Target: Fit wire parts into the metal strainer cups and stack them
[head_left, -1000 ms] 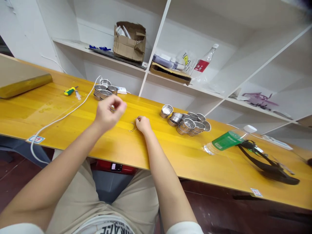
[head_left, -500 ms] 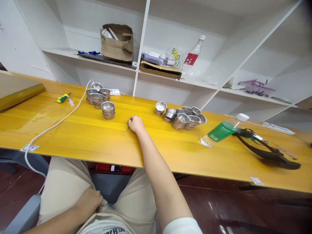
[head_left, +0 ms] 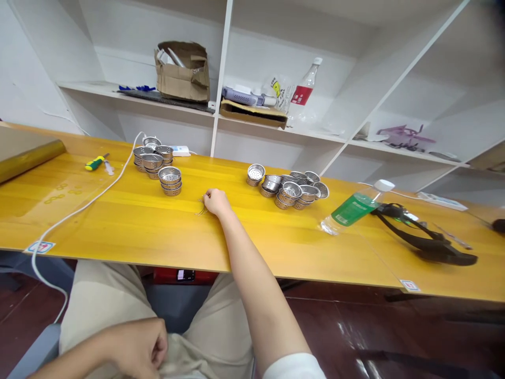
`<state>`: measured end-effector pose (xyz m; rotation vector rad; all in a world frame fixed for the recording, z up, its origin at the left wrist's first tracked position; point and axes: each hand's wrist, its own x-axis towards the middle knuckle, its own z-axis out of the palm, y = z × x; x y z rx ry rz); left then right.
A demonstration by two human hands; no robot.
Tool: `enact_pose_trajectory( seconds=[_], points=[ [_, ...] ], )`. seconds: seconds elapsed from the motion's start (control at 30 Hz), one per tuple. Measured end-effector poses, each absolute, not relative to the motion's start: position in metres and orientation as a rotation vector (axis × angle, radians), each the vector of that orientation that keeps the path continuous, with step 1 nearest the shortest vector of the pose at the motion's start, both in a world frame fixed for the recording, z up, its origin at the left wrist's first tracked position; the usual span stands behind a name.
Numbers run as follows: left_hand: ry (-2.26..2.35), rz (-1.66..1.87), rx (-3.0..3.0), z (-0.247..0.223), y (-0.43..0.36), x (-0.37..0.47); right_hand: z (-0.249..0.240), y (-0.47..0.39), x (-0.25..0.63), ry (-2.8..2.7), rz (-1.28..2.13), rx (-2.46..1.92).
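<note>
My right hand [head_left: 216, 202] rests on the yellow table [head_left: 268, 247], its fingers pinched on a thin bent metal wire piece [head_left: 201, 211]. The wire's exact kind is too small to tell. Left of that hand stands a stack of perforated metal cups [head_left: 171, 181], with more cups [head_left: 152, 160] behind it. On the right is a larger group of similar cups [head_left: 291, 190], some stacked and some tilted. Over my lap, my left hand [head_left: 138, 345] is loosely curled, with nothing visible in it.
A green-labelled bottle [head_left: 353, 209] lies tilted near black straps [head_left: 424, 237] on the right. A white cable [head_left: 84, 206] crosses the table's left side near a green-yellow screwdriver [head_left: 94, 163]. White shelves [head_left: 276, 142] rise behind, holding a torn cardboard box [head_left: 183, 79].
My left hand has lifted and turned over my lap, showing its curled fingers. My right hand stays pinched at the wire piece. The view has shifted slightly.
</note>
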<state>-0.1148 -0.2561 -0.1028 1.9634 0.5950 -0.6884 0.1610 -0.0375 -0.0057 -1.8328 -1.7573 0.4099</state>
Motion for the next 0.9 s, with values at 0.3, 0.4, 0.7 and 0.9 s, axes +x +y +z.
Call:
enact_pose_trajectory(
  seconds=[0.3,0.4,0.7,0.9],
  points=[
    [1.215,1.198,2.012,0.062,-0.112,-0.064,-0.011,-0.033,0.164,-1.667,0.429,-1.806],
    [1.381,1.732,1.980,0.060,-0.032,-0.043,-0.013,-0.033,0.164,-1.692,0.405,-1.813],
    [1.469,1.524,2.181,-0.002,0.028,-0.050,-0.017,-0.029,0.163,-1.665,0.359,-1.774],
    [1.572,1.496,2.017,-0.007,0.033,-0.054,-0.017,-0.032,0.161,-1.641,0.333,-1.744]
  ],
)
